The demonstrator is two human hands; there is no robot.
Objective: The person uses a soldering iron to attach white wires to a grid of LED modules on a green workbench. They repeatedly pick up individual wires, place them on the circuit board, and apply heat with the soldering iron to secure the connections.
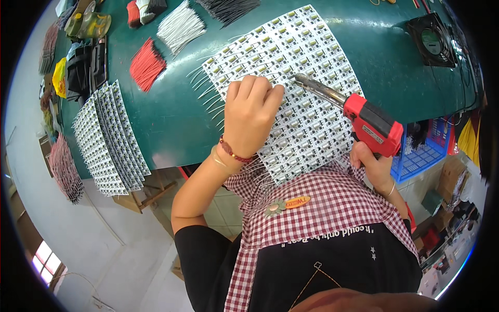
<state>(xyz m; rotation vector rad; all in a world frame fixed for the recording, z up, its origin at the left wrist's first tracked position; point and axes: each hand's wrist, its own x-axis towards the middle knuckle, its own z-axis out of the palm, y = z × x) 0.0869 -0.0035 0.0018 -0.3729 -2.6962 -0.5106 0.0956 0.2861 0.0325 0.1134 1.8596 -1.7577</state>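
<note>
A large panel of small white circuit boards point(317, 117) lies at a slant across the table edge in front of me, its near corner by my checked apron. Thin white wires point(210, 99) stick out from its left side. My left hand point(252, 109) rests on the panel with fingers curled and pinched together; what they hold, if anything, is hidden. In my right hand point(371, 164) is a red and black soldering gun point(371, 125), gripped by its handle. Its metal tip meets the panel just right of my left fingertips.
Left on the green table point(182, 125) is a stack of similar panels point(106, 140). Bundles of red wires point(147, 65), white wires point(181, 26) and black wires point(228, 8) lie at the back. A black fan point(432, 39) stands far right, above a blue crate point(421, 153).
</note>
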